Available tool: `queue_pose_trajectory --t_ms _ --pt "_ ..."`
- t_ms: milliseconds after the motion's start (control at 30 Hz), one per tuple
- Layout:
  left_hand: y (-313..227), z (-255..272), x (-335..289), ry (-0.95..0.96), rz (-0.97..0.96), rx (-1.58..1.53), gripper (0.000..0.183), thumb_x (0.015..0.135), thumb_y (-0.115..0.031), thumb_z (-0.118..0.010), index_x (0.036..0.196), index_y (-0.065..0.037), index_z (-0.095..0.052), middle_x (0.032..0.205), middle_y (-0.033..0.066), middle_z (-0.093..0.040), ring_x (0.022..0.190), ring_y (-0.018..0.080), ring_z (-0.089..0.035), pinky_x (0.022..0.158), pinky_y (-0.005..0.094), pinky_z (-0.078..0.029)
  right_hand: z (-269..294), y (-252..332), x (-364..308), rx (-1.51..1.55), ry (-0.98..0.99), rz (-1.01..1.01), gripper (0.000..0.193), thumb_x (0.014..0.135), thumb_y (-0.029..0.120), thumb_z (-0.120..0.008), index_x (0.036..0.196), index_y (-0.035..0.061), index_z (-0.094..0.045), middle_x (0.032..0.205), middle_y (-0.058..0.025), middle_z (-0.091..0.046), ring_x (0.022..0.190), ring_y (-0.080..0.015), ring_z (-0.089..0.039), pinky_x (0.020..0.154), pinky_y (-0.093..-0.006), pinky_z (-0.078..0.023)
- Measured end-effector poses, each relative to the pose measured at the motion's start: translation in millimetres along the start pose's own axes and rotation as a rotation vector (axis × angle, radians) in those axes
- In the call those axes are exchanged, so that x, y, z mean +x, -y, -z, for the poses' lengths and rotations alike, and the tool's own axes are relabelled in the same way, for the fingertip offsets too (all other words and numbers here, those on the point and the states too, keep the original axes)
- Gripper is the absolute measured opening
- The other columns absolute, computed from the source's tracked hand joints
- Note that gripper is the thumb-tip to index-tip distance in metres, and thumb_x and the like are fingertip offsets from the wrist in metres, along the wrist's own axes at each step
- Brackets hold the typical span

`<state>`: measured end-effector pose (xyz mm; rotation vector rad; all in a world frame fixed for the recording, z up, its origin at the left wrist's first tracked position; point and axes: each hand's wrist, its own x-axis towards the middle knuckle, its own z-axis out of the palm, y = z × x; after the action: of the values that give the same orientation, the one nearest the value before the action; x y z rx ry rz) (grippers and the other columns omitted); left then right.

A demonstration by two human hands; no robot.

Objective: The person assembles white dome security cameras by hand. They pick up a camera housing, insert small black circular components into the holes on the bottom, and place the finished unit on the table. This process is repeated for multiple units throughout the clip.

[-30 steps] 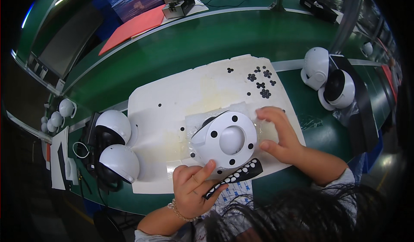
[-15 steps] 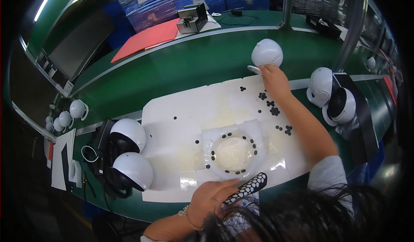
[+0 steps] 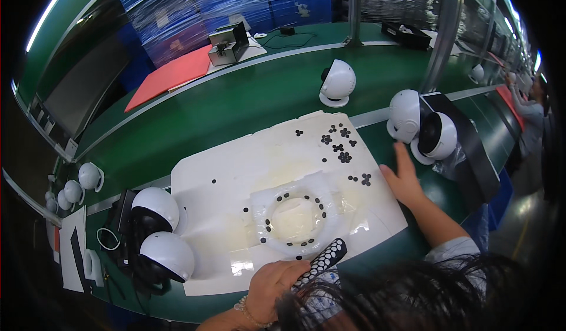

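Note:
My left hand point(image 3: 272, 287) is closed on a black strip with rows of pale round spots point(image 3: 323, 263) at the near edge of the board. Over the board's right edge my right hand point(image 3: 404, 180) holds nothing, its fingers apart. Just beyond its fingertips are two white rounded camera-like units point(image 3: 405, 111), one showing a black front point(image 3: 439, 135). Another such unit point(image 3: 338, 80) stands upright on its round base on the far green surface. A white foam ring block point(image 3: 258, 204) lies on the board, small black round pads point(image 3: 323, 215) around its opening.
Two white-domed units point(image 3: 171, 254) stand left of the white board point(image 3: 212, 213). Small black pads point(image 3: 344, 157) lie in clusters at its far right. Several white units point(image 3: 89, 176) line the far left. A metal box point(image 3: 229, 45) and a metal post point(image 3: 445, 36) stand farther back.
My right hand has let go of the white unit on the far green surface and moved back and right toward the two units. The unit now stands upright. The whole view has shifted.

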<state>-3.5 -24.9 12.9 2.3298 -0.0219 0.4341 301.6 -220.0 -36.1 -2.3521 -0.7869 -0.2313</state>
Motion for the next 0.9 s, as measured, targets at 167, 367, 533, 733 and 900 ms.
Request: queue_pose_trajectory --t_ms 167,367,533,733,900 --pt "-2.2 1.3 4.2 -0.019 -0.107 0.075 0.039 0.066 -0.009 -0.069 0.101 -0.003 -0.055 0.094 0.0111 -0.062 0.078 0.0264 -0.060 0.066 0.0332 -0.047 13.2 -26.5 15.0 0.176 -0.009 -0.159 0.046 0.077 0.014 -0.059 0.119 0.0024 -0.044 0.139 -0.0238 -0.025 0.130 -0.0334 -0.023 0.105 -0.0347 -0.019" --pt "-6.0 0.4 6.2 -0.112 -0.102 0.089 0.034 0.067 -0.010 -0.071 0.096 -0.004 -0.056 0.086 0.0092 -0.062 0.073 0.0246 -0.060 0.063 0.0320 -0.048 7.0 -10.2 13.6 0.074 0.162 0.064 0.033 0.079 0.018 -0.057 0.108 0.0034 -0.053 0.133 -0.0221 -0.037 0.126 -0.0347 -0.031 0.102 -0.0368 -0.026" --pt "-4.8 -2.1 6.5 -0.098 -0.136 0.057 0.038 0.066 -0.012 -0.072 0.099 -0.005 -0.055 0.086 0.0095 -0.062 0.073 0.0253 -0.060 0.065 0.0322 -0.049 0.3 -16.8 47.7 -0.274 0.022 0.119 0.045 0.082 0.028 -0.056 0.118 0.0021 -0.047 0.124 -0.0200 -0.044 0.120 -0.0329 -0.036 0.101 -0.0388 -0.026" --pt "-3.0 -1.7 9.4 -0.071 -0.094 0.020 0.036 0.070 -0.014 -0.071 0.100 -0.005 -0.054 0.089 0.0116 -0.061 0.074 0.0272 -0.060 0.065 0.0332 -0.050 28.9 19.8 61.7 -0.233 -0.287 0.508 0.023 0.073 0.010 -0.062 0.094 0.0024 -0.056 0.080 -0.0124 -0.053 0.080 -0.0320 -0.050 0.073 -0.0387 -0.038" --pt "-5.3 0.3 1.9 -0.084 0.065 -0.043 0.029 0.073 -0.014 -0.069 0.095 -0.004 -0.055 0.084 0.0133 -0.062 0.071 0.0283 -0.060 0.062 0.0334 -0.050 48.1 128.3 21.4 0.772 0.270 0.202 0.027 0.085 0.014 -0.055 0.107 -0.0008 -0.052 0.099 -0.0107 -0.059 0.091 -0.0173 -0.056 0.079 -0.0278 -0.044"
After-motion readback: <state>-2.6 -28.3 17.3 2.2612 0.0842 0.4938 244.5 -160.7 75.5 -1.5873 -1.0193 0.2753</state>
